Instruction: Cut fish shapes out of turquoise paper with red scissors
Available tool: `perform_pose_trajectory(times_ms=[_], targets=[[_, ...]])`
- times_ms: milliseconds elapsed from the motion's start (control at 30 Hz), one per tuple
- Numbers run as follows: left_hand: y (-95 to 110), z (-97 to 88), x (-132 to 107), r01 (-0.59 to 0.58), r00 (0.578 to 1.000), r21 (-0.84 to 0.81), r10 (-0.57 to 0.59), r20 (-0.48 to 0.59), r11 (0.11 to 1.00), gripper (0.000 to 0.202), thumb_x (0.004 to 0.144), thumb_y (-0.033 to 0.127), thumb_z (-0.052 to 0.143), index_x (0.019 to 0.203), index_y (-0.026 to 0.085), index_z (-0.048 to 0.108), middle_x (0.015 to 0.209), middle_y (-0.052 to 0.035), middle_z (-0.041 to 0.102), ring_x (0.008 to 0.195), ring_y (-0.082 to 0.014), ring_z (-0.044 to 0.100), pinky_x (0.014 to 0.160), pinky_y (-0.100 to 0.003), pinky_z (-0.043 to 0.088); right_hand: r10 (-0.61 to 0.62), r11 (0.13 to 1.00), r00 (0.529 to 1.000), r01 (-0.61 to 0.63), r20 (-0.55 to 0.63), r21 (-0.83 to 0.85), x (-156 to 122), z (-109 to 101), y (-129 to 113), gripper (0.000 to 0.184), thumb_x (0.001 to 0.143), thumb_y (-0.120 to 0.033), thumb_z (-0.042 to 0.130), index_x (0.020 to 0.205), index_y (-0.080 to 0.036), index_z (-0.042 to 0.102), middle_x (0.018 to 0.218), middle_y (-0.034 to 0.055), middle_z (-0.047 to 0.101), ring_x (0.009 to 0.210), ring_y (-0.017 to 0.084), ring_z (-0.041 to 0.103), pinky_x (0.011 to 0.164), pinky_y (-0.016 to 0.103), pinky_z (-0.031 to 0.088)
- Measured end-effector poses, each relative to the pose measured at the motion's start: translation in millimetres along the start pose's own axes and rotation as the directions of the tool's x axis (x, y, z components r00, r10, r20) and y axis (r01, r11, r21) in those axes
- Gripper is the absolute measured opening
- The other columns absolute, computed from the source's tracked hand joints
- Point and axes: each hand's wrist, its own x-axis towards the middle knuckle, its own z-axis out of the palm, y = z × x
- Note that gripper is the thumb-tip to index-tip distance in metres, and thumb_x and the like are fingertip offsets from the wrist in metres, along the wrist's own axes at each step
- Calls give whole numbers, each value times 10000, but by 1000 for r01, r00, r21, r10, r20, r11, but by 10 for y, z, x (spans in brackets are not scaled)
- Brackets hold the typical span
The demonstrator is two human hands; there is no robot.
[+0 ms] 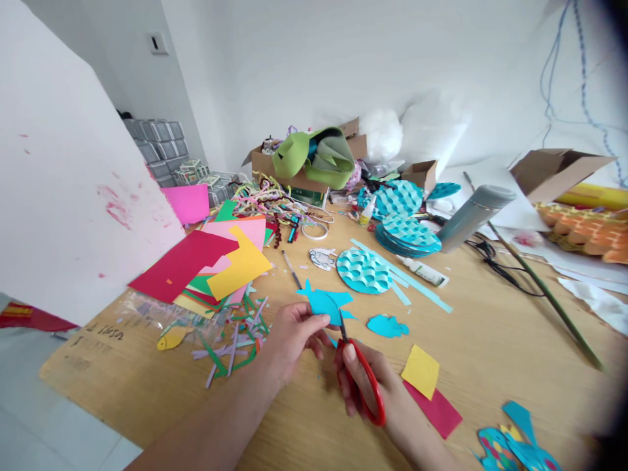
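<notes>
My left hand pinches a blue paper shape by its lower edge, holding it just above the wooden table. My right hand grips red-handled scissors, fingers through the loops, and the blades point up into the blue paper. A smaller blue cut-out lies just right of the scissors. A yellow paper square and a red piece rest beside my right wrist.
Coloured paper sheets and paper scraps lie to the left. Round teal wave-patterned discs, a glue tube, a grey bottle, cardboard boxes and a green stick crowd the back and right. A white board leans at left.
</notes>
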Motion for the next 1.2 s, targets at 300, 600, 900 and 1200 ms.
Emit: perform_pose_trajectory(times_ms=[300, 600, 900, 1200], targets=[[2, 3, -21, 0, 1000, -10, 0, -11, 1000, 321, 598, 365, 790, 736, 116, 642, 591, -23, 632, 504, -102, 553, 389, -174, 382, -6, 1000, 1000, 6, -21, 7, 15, -3, -6, 588, 844, -752, 387, 742, -184, 495, 497, -53, 490, 379, 89, 479, 407, 204, 317], [-13, -5, 0, -1, 1000, 9, 1, -6, 1000, 281, 619, 341, 769, 724, 115, 638, 566, -10, 609, 498, -97, 542, 388, -175, 365, -3, 1000, 1000, 2, -19, -12, 19, -5, -16, 597, 835, -761, 392, 733, -181, 485, 491, -54, 488, 379, 84, 482, 407, 194, 313], [59, -62, 21, -65, 997, 63, 68, -44, 996, 262, 604, 342, 747, 674, 130, 610, 589, -10, 586, 550, -112, 544, 412, -192, 392, 105, 994, 992, -103, 74, -25, -66, -34, -81, 614, 835, -768, 377, 766, -179, 533, 569, -19, 549, 447, 92, 493, 417, 202, 342], [101, -195, 115, -34, 999, 131, 30, 34, 991, 236, 577, 316, 739, 619, 137, 590, 568, -16, 599, 527, -114, 569, 421, -194, 398, 148, 989, 975, -144, 163, -40, -97, -114, -105, 619, 821, -773, 393, 842, -176, 552, 618, -35, 547, 482, 104, 553, 446, 217, 357]])
